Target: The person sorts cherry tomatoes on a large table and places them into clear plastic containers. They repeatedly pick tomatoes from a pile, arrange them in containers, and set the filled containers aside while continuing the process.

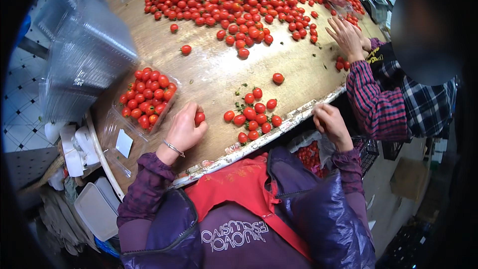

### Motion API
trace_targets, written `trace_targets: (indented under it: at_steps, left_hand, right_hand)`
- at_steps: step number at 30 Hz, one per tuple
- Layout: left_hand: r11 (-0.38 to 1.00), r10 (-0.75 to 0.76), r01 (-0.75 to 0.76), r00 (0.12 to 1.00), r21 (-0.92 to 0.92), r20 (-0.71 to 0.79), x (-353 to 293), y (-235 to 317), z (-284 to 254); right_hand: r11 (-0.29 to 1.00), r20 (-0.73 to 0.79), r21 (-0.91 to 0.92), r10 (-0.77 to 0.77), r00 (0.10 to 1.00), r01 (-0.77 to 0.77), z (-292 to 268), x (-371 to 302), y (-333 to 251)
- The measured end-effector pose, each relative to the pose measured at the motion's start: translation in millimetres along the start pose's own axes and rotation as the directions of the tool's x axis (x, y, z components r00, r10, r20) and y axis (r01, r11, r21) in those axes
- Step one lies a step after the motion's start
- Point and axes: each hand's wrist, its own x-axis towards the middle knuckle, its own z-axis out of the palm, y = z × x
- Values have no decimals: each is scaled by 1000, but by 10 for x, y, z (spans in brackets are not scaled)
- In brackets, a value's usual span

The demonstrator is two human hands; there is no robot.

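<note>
The left hand (185, 130) pinches a tomato (199, 118) beside the filled tub (168, 106), likely placed close for easy reach. The right hand (331, 125), fingers curled, hangs by the worktop (214, 84) edge; whether it holds anything, I cannot tell. Loose tomatoes (261, 118) lie between both, presumably handy.

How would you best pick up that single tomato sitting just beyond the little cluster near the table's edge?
Probably across its rounded middle, coming from above and slightly from the right: the lone tomato is smooth and oval, and lies on the table apart from the small cluster, so both flanks look free. The right hand looks nearest.
</note>
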Motion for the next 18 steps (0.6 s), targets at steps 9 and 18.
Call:
trace_targets:
  at_steps: [9,18]
  left_hand:
    - [990,59,-20,956,-138,287,194,353,272]
    - [998,26,-38,976,52,216,447,557,522]
  right_hand:
    - [840,-110,-530,-209,972,121,-355,-485,403]
    - [429,190,-845,-316,929,319,685,724,-425]
